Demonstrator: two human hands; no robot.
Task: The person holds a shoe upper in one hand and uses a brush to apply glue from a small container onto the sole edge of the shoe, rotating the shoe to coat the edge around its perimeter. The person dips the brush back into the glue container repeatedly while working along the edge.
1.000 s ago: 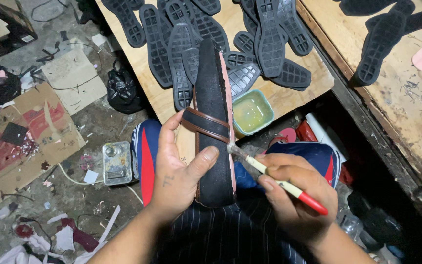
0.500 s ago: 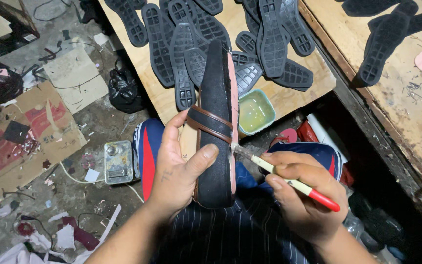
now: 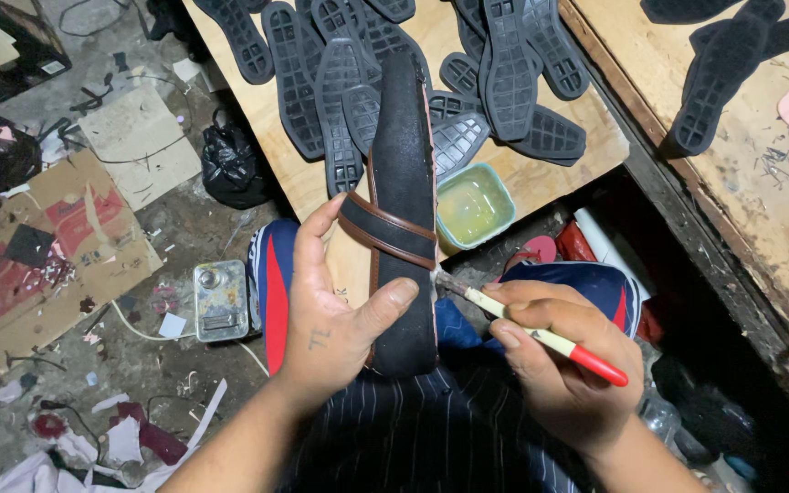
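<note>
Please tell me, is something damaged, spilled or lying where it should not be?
Nothing looks damaged. The left hand holds the black shoe; the right hand holds a brush against its edge. The glue tub stands upright. Only the floor is littered with cardboard and scraps.

Our arms are bare to the edge of the view, with no sleeves, gloves, rings or watch on them. Our left hand (image 3: 340,319) carries a small dark mark, like a tattoo, on the fleshy base of the thumb; our right hand (image 3: 563,361) shows none. We wear dark navy trousers (image 3: 413,438) with thin pale pinstripes. Beyond our knees are blue shoes (image 3: 271,283) with a red stripe and a pale edge.
</note>
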